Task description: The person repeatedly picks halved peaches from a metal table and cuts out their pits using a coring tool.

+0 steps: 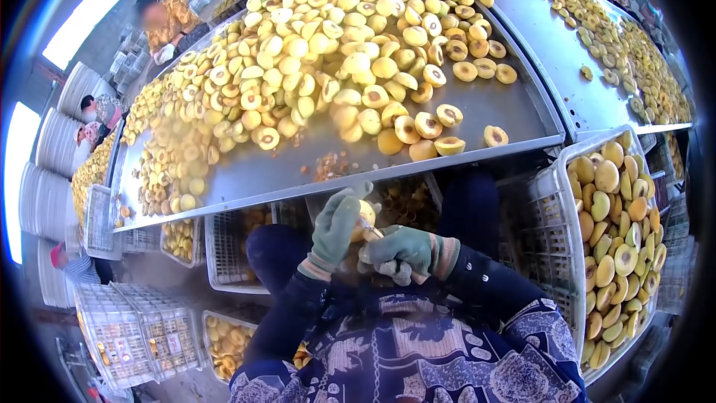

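My left hand, in a grey-green glove, is closed around a pale yellow fruit half just in front of the metal table's near edge. Gloved as well, my right hand is closed on a small tool, whose tip meets the fruit; most of the tool is hidden by the fingers. Beyond both hands, a large heap of halved yellow fruit covers much of the metal table. Small brown bits lie near its front edge.
A crate full of fruit halves stands at my right. More crates sit under the table and at the lower left. A second metal table with fruit is at the right. Several people work around the tables, one in orange.
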`<state>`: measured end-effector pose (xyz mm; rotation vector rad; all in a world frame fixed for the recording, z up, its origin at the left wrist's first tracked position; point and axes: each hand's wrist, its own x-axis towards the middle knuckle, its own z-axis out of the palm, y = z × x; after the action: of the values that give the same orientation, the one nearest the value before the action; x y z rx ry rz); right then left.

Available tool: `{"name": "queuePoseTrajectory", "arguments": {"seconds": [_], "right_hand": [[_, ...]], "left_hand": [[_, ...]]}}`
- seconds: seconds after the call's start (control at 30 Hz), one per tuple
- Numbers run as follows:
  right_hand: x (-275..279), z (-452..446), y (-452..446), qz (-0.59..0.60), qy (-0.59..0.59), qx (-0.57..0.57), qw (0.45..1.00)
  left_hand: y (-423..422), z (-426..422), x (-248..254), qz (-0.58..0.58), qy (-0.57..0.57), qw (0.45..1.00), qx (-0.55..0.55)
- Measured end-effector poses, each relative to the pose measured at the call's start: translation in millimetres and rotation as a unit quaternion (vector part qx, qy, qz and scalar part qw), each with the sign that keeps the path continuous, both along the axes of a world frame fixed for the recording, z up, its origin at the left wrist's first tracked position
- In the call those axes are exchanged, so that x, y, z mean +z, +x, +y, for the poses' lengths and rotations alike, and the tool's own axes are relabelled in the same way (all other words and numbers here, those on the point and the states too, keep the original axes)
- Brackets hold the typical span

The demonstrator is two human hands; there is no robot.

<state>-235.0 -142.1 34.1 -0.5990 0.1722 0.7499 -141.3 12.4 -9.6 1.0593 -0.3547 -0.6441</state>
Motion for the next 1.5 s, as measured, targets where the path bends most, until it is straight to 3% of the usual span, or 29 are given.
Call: {"name": "queuePoseTrajectory", "arguments": {"seconds": [0.03,0.1,0.2,0.27,0.3,0.37,0.4,0.43,0.47,0.5,0.53,0.57,0.6,0.63,0.7,0.73,0.77,0.8,0.83,0.87,0.9,0.93,1.0,1.13,1.23,1.33,1.37,1.43,1.5], "right_hand": [[0.1,0.3,0.1,0.010,0.029,0.012,0.999],[-1.9,0.4,-0.3,0.030,0.089,0.031,0.995],[-34.1,22.2,-1.8,0.003,0.333,0.016,0.943],[-36.4,33.5,-3.2,-0.023,0.426,0.004,0.904],[-33.7,37.8,-4.0,-0.030,0.438,-0.020,0.898],[-20.1,27.5,-5.5,-0.061,0.350,-0.031,0.934],[-4.0,21.1,-7.1,-0.041,0.154,-0.054,0.986],[-12.2,14.6,0.9,0.037,0.073,0.007,0.997],[-31.0,22.5,8.9,-0.095,-0.238,0.040,0.966],[-44.9,28.7,12.7,-0.208,-0.523,0.074,0.823],[-43.9,10.6,8.7,-0.354,-0.606,0.162,0.693],[-41.8,-1.4,14.6,-0.346,-0.604,0.144,0.703],[-40.2,-13.4,21.3,-0.340,-0.600,0.128,0.713],[-37.1,-24.5,27.6,-0.333,-0.593,0.115,0.724],[-6.0,-59.9,44.4,-0.280,-0.600,0.053,0.748],[-1.3,-81.0,55.4,-0.296,-0.634,0.028,0.714],[-4.7,-105.0,69.8,-0.361,-0.713,0.043,0.600],[-11.1,-130.7,86.0,-0.441,-0.806,0.099,0.382],[-19.4,-159.3,100.2,-0.444,-0.843,0.124,0.278],[-12.5,-186.9,107.8,-0.415,-0.840,0.074,0.342],[-3.5,-209.7,109.7,-0.249,-0.729,-0.082,0.632],[5.4,-228.1,112.0,-0.111,-0.604,-0.217,0.758],[7.5,-265.0,121.6,-0.001,-0.578,-0.312,0.754],[-24.6,-358.8,160.1,0.009,-0.739,-0.297,0.604],[-16.9,-400.4,185.6,0.023,-0.836,-0.300,0.459],[-71.6,-473.9,230.4,-0.045,-0.730,-0.380,0.566],[-80.3,-481.8,239.4,-0.050,-0.730,-0.375,0.569],[-84.5,-488.4,255.4,-0.059,-0.730,-0.366,0.574],[-85.5,-481.5,270.1,-0.032,-0.794,-0.293,0.532]], "left_hand": [[-0.4,-2.8,-1.1,-0.028,-0.034,0.999,0.010],[-1.0,-2.8,-0.6,-0.159,0.033,0.986,0.047],[-7.4,-5.3,3.8,-0.250,0.097,0.955,0.125],[-13.0,-7.3,8.3,-0.129,0.069,0.974,0.173],[-14.0,-6.8,15.2,0.015,0.025,0.983,0.184],[1.2,6.1,17.2,-0.070,0.057,0.952,0.292],[9.1,12.4,18.0,-0.109,0.081,0.928,0.346],[23.2,29.0,20.8,-0.142,0.067,0.926,0.343],[35.3,49.4,25.8,-0.127,0.084,0.923,0.353],[57.8,76.3,18.7,-0.168,0.130,0.903,0.374],[79.9,107.0,13.4,-0.197,0.198,0.885,0.373],[91.1,128.8,29.3,-0.133,0.276,0.895,0.324],[96.4,139.0,43.2,-0.279,0.435,0.809,0.282],[101.5,149.2,57.1,-0.411,0.564,0.667,0.260],[126.1,165.5,42.6,-0.462,0.658,0.548,0.231],[126.8,141.8,61.0,-0.432,0.655,0.596,0.170],[125.5,114.6,80.1,-0.399,0.649,0.639,0.107],[124.1,82.4,96.1,-0.361,0.639,0.677,0.044],[129.1,52.7,100.2,-0.374,0.593,0.712,-0.009],[134.1,24.3,102.7,-0.385,0.545,0.742,-0.061],[137.1,-2.4,104.8,-0.416,0.530,0.733,-0.088],[142.9,-25.0,101.0,-0.448,0.498,0.733,-0.123],[148.7,-76.7,101.4,-0.521,0.455,0.704,-0.162],[160.9,-163.2,83.3,-0.654,0.403,0.622,-0.148],[163.6,-222.8,52.3,-0.663,0.362,0.616,-0.221],[151.9,-261.7,28.7,-0.683,0.367,0.570,-0.273],[149.9,-269.5,22.9,-0.666,0.351,0.592,-0.286],[148.9,-281.8,16.3,-0.679,0.385,0.534,-0.325],[155.9,-282.2,1.1,-0.704,0.383,0.501,-0.325]]}}
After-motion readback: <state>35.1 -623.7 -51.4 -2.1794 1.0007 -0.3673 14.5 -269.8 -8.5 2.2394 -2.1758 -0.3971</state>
